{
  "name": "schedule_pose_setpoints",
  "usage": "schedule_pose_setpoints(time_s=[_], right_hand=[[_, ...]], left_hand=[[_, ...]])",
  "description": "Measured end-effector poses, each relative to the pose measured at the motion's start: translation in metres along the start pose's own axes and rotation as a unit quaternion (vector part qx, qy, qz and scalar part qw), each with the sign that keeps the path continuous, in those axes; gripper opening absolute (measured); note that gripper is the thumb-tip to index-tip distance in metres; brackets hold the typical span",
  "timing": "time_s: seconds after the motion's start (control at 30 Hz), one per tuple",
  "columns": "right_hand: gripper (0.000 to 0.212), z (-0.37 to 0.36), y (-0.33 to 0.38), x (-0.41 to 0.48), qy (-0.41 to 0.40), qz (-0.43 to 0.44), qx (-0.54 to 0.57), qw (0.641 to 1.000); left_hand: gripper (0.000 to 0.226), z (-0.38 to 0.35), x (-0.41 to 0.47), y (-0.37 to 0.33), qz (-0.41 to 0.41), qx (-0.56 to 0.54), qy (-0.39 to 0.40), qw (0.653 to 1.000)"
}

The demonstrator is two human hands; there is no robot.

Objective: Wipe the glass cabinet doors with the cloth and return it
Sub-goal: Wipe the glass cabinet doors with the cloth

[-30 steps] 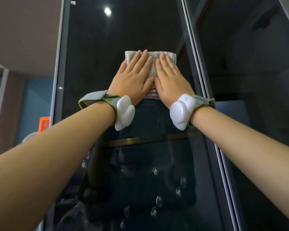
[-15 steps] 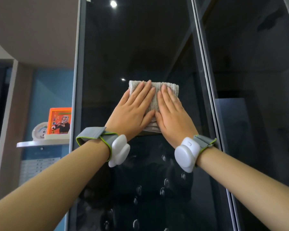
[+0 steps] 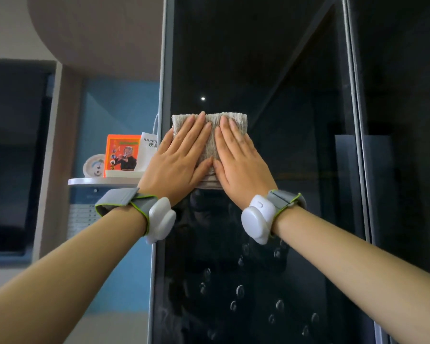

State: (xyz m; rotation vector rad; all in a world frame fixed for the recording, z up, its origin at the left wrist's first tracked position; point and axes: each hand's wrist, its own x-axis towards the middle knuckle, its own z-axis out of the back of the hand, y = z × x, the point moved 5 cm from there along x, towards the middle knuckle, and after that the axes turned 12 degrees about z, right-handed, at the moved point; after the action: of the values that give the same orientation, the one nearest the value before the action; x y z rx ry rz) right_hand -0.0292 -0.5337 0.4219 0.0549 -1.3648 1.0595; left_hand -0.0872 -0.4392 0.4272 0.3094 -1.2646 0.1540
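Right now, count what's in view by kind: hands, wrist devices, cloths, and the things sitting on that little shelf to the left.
Hands: 2, left hand and right hand, both flat on the cloth
Wrist devices: 2
Cloths: 1
Shelf items: 3, round dial, orange box, white bag
Total: 8

Orange picture box (image 3: 123, 152), round dial (image 3: 94, 166), white bag (image 3: 147, 151) on shelf (image 3: 85, 181)
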Motion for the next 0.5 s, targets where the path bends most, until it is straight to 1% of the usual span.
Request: schedule_pose_setpoints(time_s=[0.23, 0.33, 0.5], right_hand=[[0.057, -0.008, 0.025, -0.007, 0.000, 0.012, 0.003, 1.000], [0.057, -0.011, 0.035, -0.019, -0.006, 0.005, 0.003, 1.000], [0.057, -0.013, 0.038, -0.039, -0.003, -0.005, -0.038, 0.999]], left_hand=[[0.060, -0.003, -0.027, 0.013, 0.016, -0.016, -0.001, 1.000], [0.059, -0.009, -0.040, 0.013, 0.018, -0.021, 0.015, 1.000], [0.058, -0.016, -0.053, 0.004, 0.004, -0.010, 0.015, 1.000]])
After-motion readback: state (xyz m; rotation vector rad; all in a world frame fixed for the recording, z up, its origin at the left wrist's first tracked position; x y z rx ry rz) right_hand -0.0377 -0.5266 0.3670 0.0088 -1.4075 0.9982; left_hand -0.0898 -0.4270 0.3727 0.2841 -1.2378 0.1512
